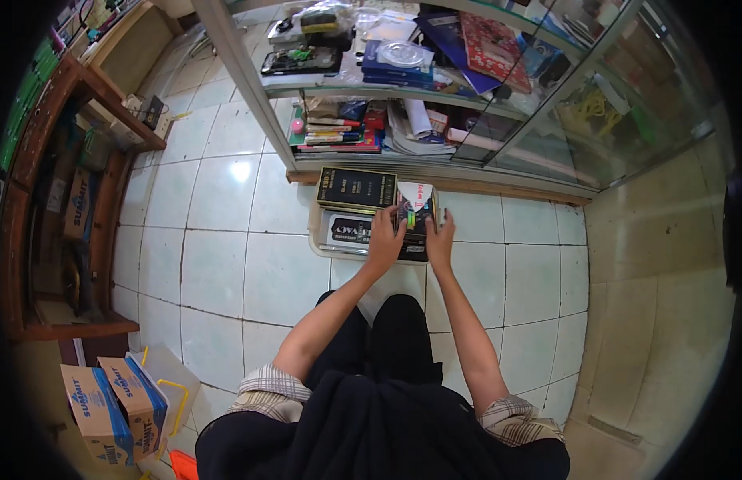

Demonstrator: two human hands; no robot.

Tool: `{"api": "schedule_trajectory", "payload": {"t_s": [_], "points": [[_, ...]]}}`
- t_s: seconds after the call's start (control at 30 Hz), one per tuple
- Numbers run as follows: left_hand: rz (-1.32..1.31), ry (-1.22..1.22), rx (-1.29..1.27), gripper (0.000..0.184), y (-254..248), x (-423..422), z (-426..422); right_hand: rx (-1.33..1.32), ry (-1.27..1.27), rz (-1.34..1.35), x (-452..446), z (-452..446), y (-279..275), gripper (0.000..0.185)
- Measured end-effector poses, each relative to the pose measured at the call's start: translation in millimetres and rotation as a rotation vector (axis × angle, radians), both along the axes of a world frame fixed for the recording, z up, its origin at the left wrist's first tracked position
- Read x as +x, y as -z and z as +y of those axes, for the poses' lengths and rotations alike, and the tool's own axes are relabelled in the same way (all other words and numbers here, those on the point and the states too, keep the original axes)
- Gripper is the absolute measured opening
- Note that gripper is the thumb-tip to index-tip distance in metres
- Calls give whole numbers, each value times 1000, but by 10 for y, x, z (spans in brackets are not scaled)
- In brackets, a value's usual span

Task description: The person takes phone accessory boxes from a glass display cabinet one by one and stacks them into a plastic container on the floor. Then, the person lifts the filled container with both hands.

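A shallow pale plastic tray (327, 250) on the tiled floor holds flat dark packages. At its back left lies a black box with gold edges (356, 189). On the right side is a dark package with a white and red label (416, 197). My left hand (386, 236) rests at this package's left edge, its fingers bent around it. My right hand (440, 238) is at its right edge, thumb on the package and fingers apart. Both hands hold it from the sides. A black package with white lettering (351, 230) lies left of my left hand.
A glass display cabinet (371, 166) with books, papers and devices stands just behind the tray. At the left is a wooden shelf unit (19, 240). Cardboard boxes (99, 412) stand at the lower left. A wall (651, 320) runs along the right.
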State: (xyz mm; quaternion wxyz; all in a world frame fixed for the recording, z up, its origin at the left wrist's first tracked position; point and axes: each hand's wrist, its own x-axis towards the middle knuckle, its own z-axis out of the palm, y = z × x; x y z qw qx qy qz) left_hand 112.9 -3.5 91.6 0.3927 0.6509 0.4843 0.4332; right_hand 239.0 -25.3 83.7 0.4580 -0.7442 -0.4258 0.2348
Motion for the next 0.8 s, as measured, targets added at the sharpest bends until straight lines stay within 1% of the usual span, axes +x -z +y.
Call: {"api": "schedule_trajectory", "payload": {"t_s": [0.07,0.1,0.2,0.23,0.27,0.3,0.33,0.4,0.43,0.47,0.5,0.53,0.57,0.6,0.63,0.67,0.7,0.73,0.8], "points": [[181,-128,106,34,120,73,-22,-22,-2,166,-31,-2,134,56],[178,-140,65,36,119,82,-51,-17,0,172,-48,-14,163,56],[253,-185,95,34,148,112,-63,-18,-10,184,-89,-66,218,56],[256,-185,101,34,130,92,-66,-8,5,157,-89,-78,211,54],[249,-114,35,32,109,63,-65,4,19,128,-83,-93,197,52],[240,-45,-31,29,45,51,-74,10,19,129,-78,-137,120,52],[239,-46,-24,29,-93,64,-112,-2,39,181,-76,-208,-25,50],[-89,-36,-163,25,-299,109,-222,-8,55,232,-65,-328,-202,48],[-102,-44,-9,22,-353,137,-260,44,96,227,-33,-380,-244,47],[-104,-48,-4,22,-412,125,-295,94,138,222,0,-426,-281,45],[-134,-25,8,22,-628,117,-358,143,155,209,43,-458,-321,44],[-167,-2,20,21,-750,114,-393,196,143,229,69,-484,-478,45],[-156,21,198,24,-685,103,-352,217,121,249,105,-503,-651,45],[-160,16,200,24,-716,65,-318,239,99,271,117,-476,-835,44],[-136,0,300,25,-766,9,-260,244,94,267,113,-415,-933,44],[-111,-17,404,27,-823,-49,-187,324,31,239,108,-329,-1019,41],[-79,-81,458,30,-884,-105,-111,405,-34,209,106,-225,-1083,39],[-83,-110,464,35,-884,-173,-35,411,-44,205,106,-99,-1110,39],[-23,-161,520,61,-870,-364,114,436,-225,292,61,178,-1141,33]]}}
